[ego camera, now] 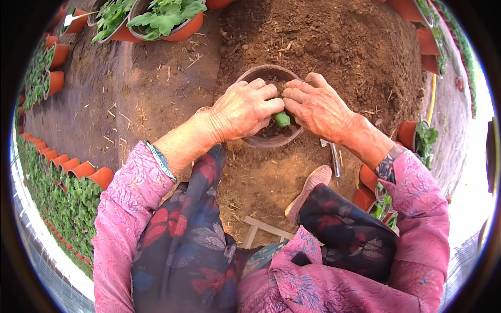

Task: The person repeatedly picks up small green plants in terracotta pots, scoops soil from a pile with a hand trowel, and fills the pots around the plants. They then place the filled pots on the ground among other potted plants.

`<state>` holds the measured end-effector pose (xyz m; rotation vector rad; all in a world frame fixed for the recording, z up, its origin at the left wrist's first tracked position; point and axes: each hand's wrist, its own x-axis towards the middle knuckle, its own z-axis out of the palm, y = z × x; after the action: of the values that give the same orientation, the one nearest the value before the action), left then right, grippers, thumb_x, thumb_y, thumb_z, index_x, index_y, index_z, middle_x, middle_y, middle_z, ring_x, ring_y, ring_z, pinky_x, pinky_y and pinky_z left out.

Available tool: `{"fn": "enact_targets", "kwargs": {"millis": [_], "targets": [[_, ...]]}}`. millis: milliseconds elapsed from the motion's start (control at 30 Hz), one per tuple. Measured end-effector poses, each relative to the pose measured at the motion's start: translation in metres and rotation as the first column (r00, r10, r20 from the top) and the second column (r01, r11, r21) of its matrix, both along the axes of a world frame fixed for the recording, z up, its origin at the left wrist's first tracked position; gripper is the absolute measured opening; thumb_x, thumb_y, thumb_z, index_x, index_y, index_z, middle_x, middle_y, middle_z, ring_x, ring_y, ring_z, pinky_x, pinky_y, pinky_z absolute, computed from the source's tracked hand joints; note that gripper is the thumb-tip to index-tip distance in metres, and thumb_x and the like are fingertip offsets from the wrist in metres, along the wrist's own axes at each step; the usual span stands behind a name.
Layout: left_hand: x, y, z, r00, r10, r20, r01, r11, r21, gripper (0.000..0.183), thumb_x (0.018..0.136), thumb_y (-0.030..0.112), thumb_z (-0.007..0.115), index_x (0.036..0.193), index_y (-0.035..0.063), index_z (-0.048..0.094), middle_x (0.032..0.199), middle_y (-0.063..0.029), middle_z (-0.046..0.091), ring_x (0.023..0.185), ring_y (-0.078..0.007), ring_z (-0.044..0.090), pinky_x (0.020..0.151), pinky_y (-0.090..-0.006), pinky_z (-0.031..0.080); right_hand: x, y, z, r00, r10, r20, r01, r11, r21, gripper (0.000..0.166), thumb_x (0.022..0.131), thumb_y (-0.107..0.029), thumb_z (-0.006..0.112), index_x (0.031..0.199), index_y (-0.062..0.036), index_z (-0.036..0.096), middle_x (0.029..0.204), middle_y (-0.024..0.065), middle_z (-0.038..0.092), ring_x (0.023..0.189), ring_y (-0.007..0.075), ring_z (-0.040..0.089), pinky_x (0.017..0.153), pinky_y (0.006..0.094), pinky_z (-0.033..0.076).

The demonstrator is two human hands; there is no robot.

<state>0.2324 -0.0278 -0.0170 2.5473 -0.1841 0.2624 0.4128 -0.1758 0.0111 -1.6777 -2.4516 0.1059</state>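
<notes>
A round plastic plant pot (pixel 270 141) stands on the ground before me, with dark soil inside. A green leaf of a small plant (pixel 282 119) shows in it, just below my fingers. My left hand (pixel 250 105) reaches over the pot's left side, fingers curled down toward the middle. From the right comes my right hand (pixel 313 103), its fingertips close to those of the left above the soil. The plant's base and the undersides of both hands are hidden, so I cannot tell whether either hand grips anything.
Loose brown soil (pixel 332 43) is heaped beyond the pot. A shiny metal hand tool (pixel 335 159) lies beside my shoe (pixel 309 191). Potted leafy plants (pixel 166 19) stand at the upper left, with rows of orange pots (pixel 83 170) along the left and more pots (pixel 407 135) at right.
</notes>
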Motion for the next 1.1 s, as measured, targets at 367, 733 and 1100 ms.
{"fn": "enact_targets", "kwargs": {"millis": [367,733,1100], "targets": [[0.045,0.024,0.012,0.941,-0.154,-0.302,0.12,0.985,-0.126,0.017,0.078,0.011,0.067,0.096,0.0093,0.068,0.093,-0.0148,0.068,0.095,-0.0362,0.067,0.078,-0.0481,0.054,-0.093,-0.021,0.009,0.715,-0.382,-0.585,0.151,0.902,-0.404,0.025,0.089,-0.006,0.057,0.113,0.0015,0.058,0.101,0.0214,0.062,0.091,0.0401,0.062,0.082,0.0472,0.051],[0.061,0.017,0.007,0.894,-0.203,-0.401,0.168,0.978,-0.12,0.019,0.075,0.012,0.068,0.093,0.0065,0.067,0.092,-0.0141,0.066,0.095,-0.0364,0.065,0.078,-0.0473,0.053,-0.14,0.016,-0.033,0.479,-0.713,-0.512,0.532,0.7,-0.477,0.02,0.09,-0.008,0.058,0.107,0.0009,0.061,0.103,0.0303,0.062,0.098,0.0478,0.062,0.082,0.0535,0.049],[0.013,0.006,0.003,0.992,0.01,-0.123,-0.018,0.998,-0.066,0.023,0.075,0.012,0.072,0.096,0.0107,0.062,0.095,-0.0078,0.059,0.093,-0.0316,0.062,0.075,-0.0457,0.053,-0.032,-0.031,0.003,0.989,-0.112,0.097,0.131,0.969,-0.211,0.023,0.089,-0.024,0.065,0.104,-0.0067,0.069,0.103,0.0089,0.065,0.115,0.0237,0.057,0.11,0.0504,0.034]]}}
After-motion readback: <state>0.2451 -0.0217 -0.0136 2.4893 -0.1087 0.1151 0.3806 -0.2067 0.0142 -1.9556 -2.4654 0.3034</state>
